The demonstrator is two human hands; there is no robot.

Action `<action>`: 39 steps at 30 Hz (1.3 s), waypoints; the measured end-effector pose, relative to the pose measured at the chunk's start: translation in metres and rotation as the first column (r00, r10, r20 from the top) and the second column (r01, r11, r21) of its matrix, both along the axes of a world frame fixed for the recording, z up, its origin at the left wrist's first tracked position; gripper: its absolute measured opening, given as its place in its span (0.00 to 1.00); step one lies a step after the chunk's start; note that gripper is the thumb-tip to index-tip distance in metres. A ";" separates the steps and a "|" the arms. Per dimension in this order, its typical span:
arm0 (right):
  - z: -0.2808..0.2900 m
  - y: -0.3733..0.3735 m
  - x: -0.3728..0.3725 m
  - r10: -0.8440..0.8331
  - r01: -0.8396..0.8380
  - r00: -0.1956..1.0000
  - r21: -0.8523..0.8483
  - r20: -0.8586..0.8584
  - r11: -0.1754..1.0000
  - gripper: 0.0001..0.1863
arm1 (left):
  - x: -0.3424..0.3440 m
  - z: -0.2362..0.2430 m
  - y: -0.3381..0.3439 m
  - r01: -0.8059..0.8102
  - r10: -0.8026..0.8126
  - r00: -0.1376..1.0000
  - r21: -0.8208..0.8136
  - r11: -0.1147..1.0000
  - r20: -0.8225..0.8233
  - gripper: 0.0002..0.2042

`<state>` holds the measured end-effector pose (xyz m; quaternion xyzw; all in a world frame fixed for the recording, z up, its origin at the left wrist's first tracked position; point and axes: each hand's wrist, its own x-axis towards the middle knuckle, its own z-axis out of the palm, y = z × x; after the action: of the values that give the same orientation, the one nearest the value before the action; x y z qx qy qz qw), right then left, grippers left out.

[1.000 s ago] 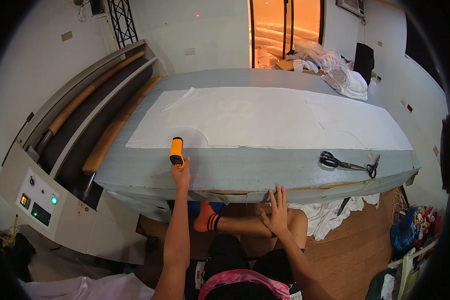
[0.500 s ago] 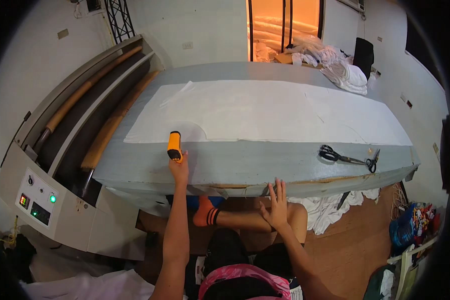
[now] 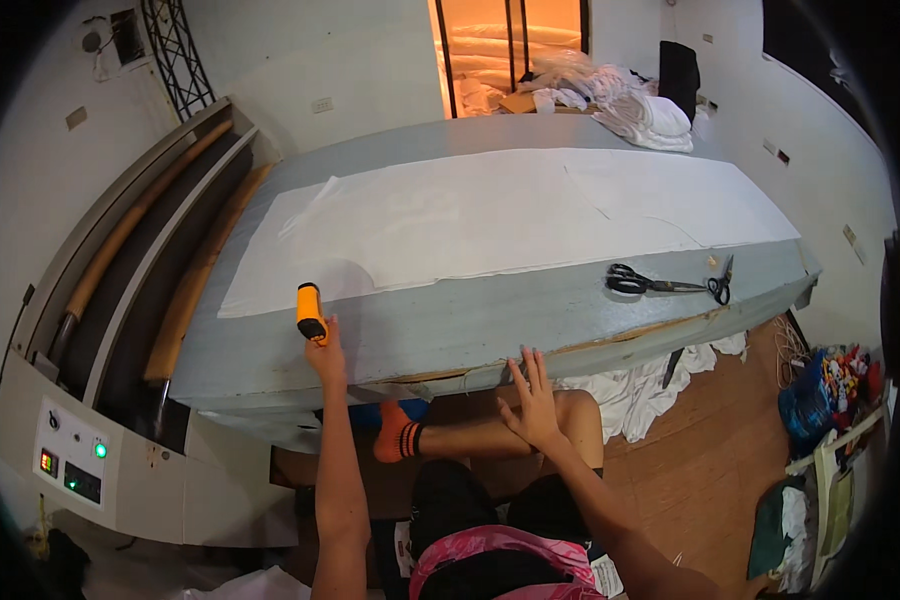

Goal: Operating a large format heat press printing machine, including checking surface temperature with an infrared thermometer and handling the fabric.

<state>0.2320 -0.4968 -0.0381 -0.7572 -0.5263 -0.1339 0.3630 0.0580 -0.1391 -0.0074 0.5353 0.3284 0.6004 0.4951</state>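
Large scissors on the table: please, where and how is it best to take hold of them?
Probably by the black handles, with the right hand coming from the near edge of the table. The large scissors lie flat, handles to the left, blades pointing right toward the small scissors, so this keeps clear of the blades.

A grey table (image 3: pixel 490 315) bears a white sheet (image 3: pixel 510 210), scissors (image 3: pixel 625 280) and folded cloths (image 3: pixel 660 120).
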 end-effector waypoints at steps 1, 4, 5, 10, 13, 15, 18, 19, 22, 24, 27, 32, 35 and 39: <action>-0.001 -0.002 0.000 -0.012 0.012 1.000 0.001 -0.002 1.000 0.43 | 0.001 0.001 -0.002 0.002 -0.002 1.000 -0.021 1.000 0.012 0.08; 0.000 -0.002 0.000 -0.009 0.009 1.000 -0.006 -0.016 1.000 0.44 | -0.001 0.004 -0.005 0.020 -0.020 1.000 -0.044 0.999 0.016 0.10; 0.001 -0.002 -0.001 -0.012 0.012 1.000 -0.004 -0.016 1.000 0.44 | -0.001 0.005 -0.005 0.023 -0.022 1.000 -0.057 0.998 0.019 0.10; 0.002 -0.002 -0.002 -0.001 0.001 0.999 0.002 -0.049 1.000 0.43 | -0.002 0.004 -0.006 -0.005 0.005 1.000 -0.071 0.997 -0.006 0.13; 0.001 -0.001 0.000 0.003 -0.003 0.999 0.005 -0.050 1.000 0.44 | -0.002 0.003 -0.004 -0.009 0.008 1.000 -0.052 0.999 -0.025 0.16; 0.000 0.000 0.002 0.001 -0.001 0.999 0.009 -0.040 1.000 0.44 | -0.001 0.003 -0.004 -0.006 0.004 1.000 -0.061 0.998 -0.030 0.16; -0.002 -0.001 0.002 -0.004 0.004 0.999 0.007 -0.036 1.000 0.44 | -0.001 0.002 -0.003 -0.003 0.000 0.999 -0.077 0.997 -0.037 0.16; -0.002 -0.001 0.001 -0.006 0.007 0.999 0.005 -0.036 1.000 0.44 | -0.001 0.000 -0.002 -0.001 0.000 1.000 -0.064 0.998 -0.025 0.16; -0.002 0.000 0.000 -0.001 0.001 0.999 0.006 -0.037 1.000 0.44 | -0.003 -0.005 0.002 0.001 -0.001 1.000 -0.038 0.999 -0.002 0.16; -0.002 0.001 0.002 0.006 -0.006 0.999 0.015 -0.034 1.000 0.44 | -0.001 -0.006 0.004 -0.006 0.006 1.000 -0.044 0.999 0.010 0.16; -0.003 -0.001 0.002 -0.004 0.004 0.999 0.006 -0.039 1.000 0.44 | 0.001 -0.007 0.005 -0.012 0.012 1.000 -0.040 0.999 0.017 0.16; -0.002 0.000 0.001 0.013 -0.011 0.999 0.041 -0.035 0.999 0.44 | 0.000 -0.013 0.008 0.009 -0.009 0.999 -0.003 1.000 0.047 0.14; -0.002 0.000 0.003 0.016 -0.015 0.999 0.035 -0.038 0.999 0.44 | -0.001 -0.013 0.010 0.021 -0.021 0.999 -0.005 1.000 0.047 0.13; -0.003 -0.001 0.002 0.012 -0.011 0.999 0.022 -0.041 1.000 0.44 | 0.000 -0.012 0.008 0.014 -0.013 1.000 -0.025 1.000 0.028 0.12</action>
<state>0.2342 -0.4980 -0.0411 -0.7527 -0.5217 -0.1219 0.3827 0.0577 -0.1314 -0.0189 0.5230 0.3254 0.6003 0.5101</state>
